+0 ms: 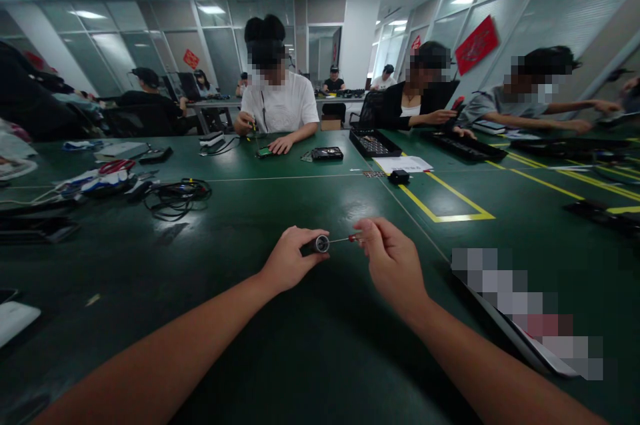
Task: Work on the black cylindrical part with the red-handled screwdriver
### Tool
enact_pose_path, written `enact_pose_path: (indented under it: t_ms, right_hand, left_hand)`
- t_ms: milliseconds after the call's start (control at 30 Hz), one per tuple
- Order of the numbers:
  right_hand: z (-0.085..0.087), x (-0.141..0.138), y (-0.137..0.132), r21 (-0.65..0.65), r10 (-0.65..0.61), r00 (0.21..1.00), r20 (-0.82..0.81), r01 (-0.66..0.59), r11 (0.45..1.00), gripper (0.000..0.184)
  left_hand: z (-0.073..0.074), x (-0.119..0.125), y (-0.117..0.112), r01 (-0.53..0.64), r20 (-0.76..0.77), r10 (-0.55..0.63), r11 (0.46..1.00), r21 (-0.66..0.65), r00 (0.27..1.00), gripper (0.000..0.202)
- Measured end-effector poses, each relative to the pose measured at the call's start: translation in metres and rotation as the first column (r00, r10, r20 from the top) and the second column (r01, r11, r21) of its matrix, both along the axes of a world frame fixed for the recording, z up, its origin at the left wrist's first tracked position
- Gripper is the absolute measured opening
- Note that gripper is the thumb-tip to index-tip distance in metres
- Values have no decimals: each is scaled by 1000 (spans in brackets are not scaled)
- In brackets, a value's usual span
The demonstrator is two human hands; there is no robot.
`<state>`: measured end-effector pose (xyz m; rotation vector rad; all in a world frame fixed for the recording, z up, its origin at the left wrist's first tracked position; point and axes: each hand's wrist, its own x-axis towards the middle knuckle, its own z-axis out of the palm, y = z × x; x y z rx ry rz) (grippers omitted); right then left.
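My left hand (291,258) grips a short dark cylinder (321,244) between thumb and fingers; its round end with a pale metal rim faces me. What kind of part it is, I cannot make out. In my right hand (393,258) is a small screwdriver (353,238) with a red handle, most of it covered by the fingers. Its thin shaft points left, and the tip meets or nearly meets the cylinder's right side. Both hands are above the green table (240,345), near the middle of the view.
Tangled black cables (177,198) lie at the left. A small black block (399,177) sits ahead by yellow tape (463,217). At the right rests a blurred-out flat item (530,318). Across the table, a person in a white shirt (280,105) works on a green board; black trays (375,143) stand beside.
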<state>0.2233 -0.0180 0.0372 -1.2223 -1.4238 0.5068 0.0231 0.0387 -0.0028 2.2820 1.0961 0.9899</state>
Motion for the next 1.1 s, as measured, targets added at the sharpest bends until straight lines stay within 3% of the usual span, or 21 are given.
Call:
enact_pose_path:
  t_ms: [167,333,600,833,1000,1100]
  right_hand:
    - [-1,0,2,15,36,999,34,-36,999,22]
    - [4,2,2,-60,32,993,115,-25,998,36]
    - [-1,1,3,-18,24,999,25,-23,1000,26]
    - [5,3,0,-47,46,993,107,-42,998,43]
    - [-1,2,2,-5,46,998,51,-46,999,27]
    - [-1,2,3,1,46,998,44,-46,999,27]
  left_hand:
    - [2,-1,0,-34,12,34,999,-30,999,36]
    - [1,0,0,-15,-1,15,1000,-22,1000,35]
    - [1,0,0,-19,16,20,999,-39,1000,35]
    - [2,1,-1,4,0,-4,1000,-29,1000,33]
    - [2,0,0,-17,11,17,999,-35,1000,35]
    - [1,0,0,-7,-5,7,999,-34,1000,34]
